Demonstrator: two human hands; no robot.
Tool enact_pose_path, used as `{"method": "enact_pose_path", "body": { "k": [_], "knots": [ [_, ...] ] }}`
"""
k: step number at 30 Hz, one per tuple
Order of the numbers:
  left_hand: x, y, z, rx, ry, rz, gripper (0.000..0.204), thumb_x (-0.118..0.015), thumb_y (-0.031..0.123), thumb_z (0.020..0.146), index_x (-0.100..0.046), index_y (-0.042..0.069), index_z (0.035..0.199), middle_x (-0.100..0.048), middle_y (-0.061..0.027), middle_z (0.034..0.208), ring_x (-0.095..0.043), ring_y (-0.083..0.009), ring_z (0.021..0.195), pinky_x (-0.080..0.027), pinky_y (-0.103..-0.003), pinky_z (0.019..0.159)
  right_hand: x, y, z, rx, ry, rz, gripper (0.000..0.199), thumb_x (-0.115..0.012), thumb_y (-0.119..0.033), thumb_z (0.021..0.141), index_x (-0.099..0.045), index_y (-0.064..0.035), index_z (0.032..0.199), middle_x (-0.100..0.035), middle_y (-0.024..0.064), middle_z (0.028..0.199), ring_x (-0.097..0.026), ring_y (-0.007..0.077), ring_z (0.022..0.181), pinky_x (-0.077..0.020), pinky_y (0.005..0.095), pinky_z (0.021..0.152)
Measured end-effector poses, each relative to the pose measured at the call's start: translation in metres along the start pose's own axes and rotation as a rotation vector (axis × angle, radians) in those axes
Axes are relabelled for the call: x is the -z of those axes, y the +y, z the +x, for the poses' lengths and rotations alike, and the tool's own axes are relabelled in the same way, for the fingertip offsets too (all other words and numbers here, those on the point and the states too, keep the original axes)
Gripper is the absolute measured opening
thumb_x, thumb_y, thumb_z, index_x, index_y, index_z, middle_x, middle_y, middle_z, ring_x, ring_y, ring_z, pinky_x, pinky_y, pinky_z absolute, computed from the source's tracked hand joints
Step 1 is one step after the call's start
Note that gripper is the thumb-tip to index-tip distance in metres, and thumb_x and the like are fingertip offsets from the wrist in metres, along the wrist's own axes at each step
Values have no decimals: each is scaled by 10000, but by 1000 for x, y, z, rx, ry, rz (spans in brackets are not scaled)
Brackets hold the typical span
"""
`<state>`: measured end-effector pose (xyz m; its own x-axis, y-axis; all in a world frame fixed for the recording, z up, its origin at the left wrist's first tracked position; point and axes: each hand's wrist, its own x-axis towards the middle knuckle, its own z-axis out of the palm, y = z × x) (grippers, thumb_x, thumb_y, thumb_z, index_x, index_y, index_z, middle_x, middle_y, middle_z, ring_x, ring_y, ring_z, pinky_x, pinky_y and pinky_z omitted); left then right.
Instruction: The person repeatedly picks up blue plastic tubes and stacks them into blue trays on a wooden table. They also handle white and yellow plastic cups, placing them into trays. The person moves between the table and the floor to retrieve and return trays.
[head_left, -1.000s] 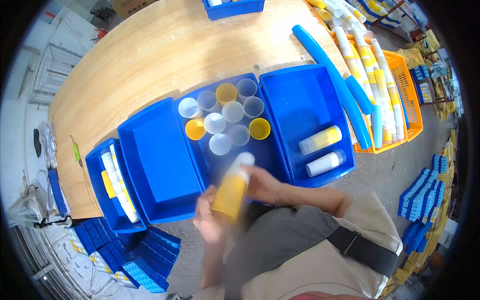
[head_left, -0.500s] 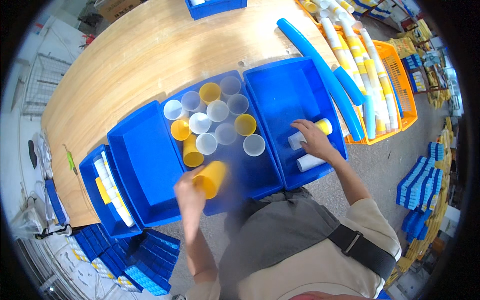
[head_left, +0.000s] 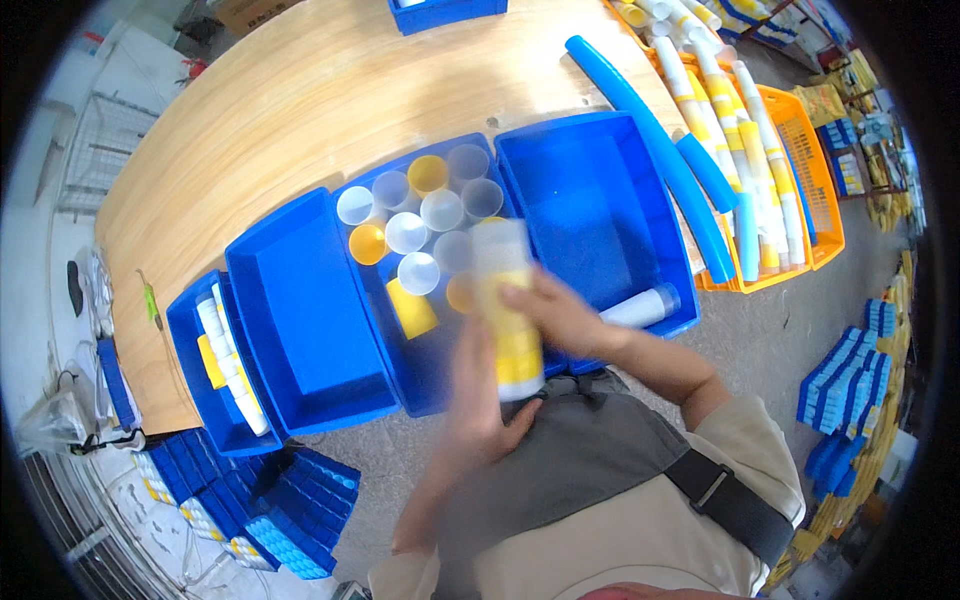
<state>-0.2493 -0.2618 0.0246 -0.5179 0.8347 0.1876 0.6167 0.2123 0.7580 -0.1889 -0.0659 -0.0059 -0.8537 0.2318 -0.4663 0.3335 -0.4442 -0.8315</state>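
Note:
A long stack of nested plastic cups (head_left: 507, 290), clear, yellow and white in bands and blurred by motion, stands between my hands in front of my waist. My right hand (head_left: 560, 312) is closed round its right side. Along the left side and lower end, my left hand (head_left: 478, 400) wraps it, the thumb showing below. Behind the stack, the middle blue bin (head_left: 425, 395) holds several upright clear and yellow cups (head_left: 407, 232). A yellow cup (head_left: 412, 310) there lies tipped over. In the right blue bin (head_left: 590, 190) lies a whitish cup stack (head_left: 643, 307).
To the left stand a blue bin (head_left: 310, 310) and a smaller bin (head_left: 250, 440) holding cup stacks. Blue curved tubes (head_left: 650, 150) lie at the right table edge, beside an orange crate (head_left: 815, 170) of long cup stacks. Blue boxes (head_left: 845, 380) sit on the floor.
My right hand has lifted a cup stack out of the right bin and brought it left to my waist. My left hand, which held a yellow cup, has moved right to join it.

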Motion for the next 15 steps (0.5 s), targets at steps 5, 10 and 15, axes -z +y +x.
{"method": "enact_pose_path", "body": {
  "k": [5, 10, 15],
  "knots": [
    [62, -18, -43, 304, 471, 193, 380, -685, -27, 825, -705, -3, 1204, -684, -199, 1217, -660, -334, 1116, -513, -409, 977, -85, 77, 40, -17, -261, 192, 600, -353, -507, 1097, -460, -6, 1409, -587, 148, 1306, -577, 223, 1207, -460, 376, 1030],
    [96, -43, -101, 459, 633, 200, 385, -717, -82, 803, -729, 14, 1175, -704, -149, 1098, -677, -265, 1020, -542, -345, 888, -114, 155, 96, -16, 270, -518, 652, -635, -371, 989, -410, 51, 1433, -524, 248, 1399, -517, 387, 1307, -418, 465, 1095],
    [94, -62, -117, 492, 557, 172, 335, -706, -53, 814, -727, -13, 1146, -723, -177, 1069, -703, -302, 973, -564, -382, 856, -118, 135, 115, -175, -1, 315, 765, -470, -610, 1023, -384, 15, 1455, -531, 199, 1419, -541, 335, 1297, -428, 446, 1085]
  ]
}}
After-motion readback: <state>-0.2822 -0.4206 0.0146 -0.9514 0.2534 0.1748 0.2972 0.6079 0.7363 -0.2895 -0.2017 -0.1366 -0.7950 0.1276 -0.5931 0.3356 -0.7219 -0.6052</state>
